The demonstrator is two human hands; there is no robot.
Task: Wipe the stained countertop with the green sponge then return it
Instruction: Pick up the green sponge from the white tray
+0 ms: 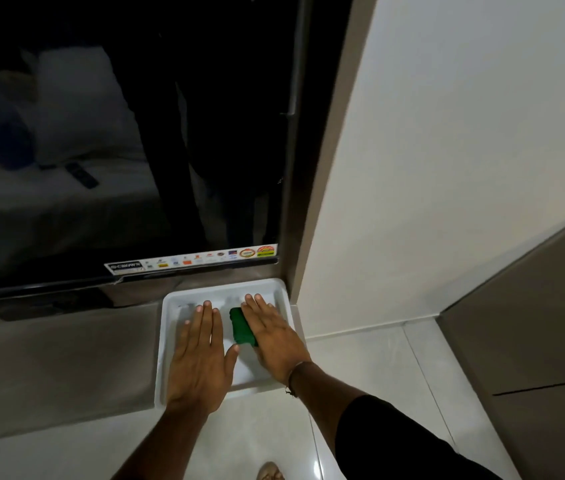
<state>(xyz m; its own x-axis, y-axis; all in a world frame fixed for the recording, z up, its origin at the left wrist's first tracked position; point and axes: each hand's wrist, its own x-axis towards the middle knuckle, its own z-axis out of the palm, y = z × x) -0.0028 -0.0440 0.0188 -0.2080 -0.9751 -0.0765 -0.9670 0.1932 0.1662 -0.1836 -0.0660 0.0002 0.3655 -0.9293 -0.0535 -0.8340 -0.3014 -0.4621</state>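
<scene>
Tray [170, 341]: white, set on the countertop [59, 368]; green sponge [241, 325] lies inside.
Left hand [201, 355]: flattened palm-down, fingers extended, nothing gripped.
Right hand [274, 337]: spread flat, overlapping the sponge's right edge.

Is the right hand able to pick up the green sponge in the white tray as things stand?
Probably yes. The right hand lies flat, partly over the green sponge in the white tray; the left hand rests beside it, not blocking.

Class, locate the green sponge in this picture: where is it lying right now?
The green sponge lies inside the white tray on the counter, right of centre, partly under the flat right hand, with the left hand beside it.
</scene>
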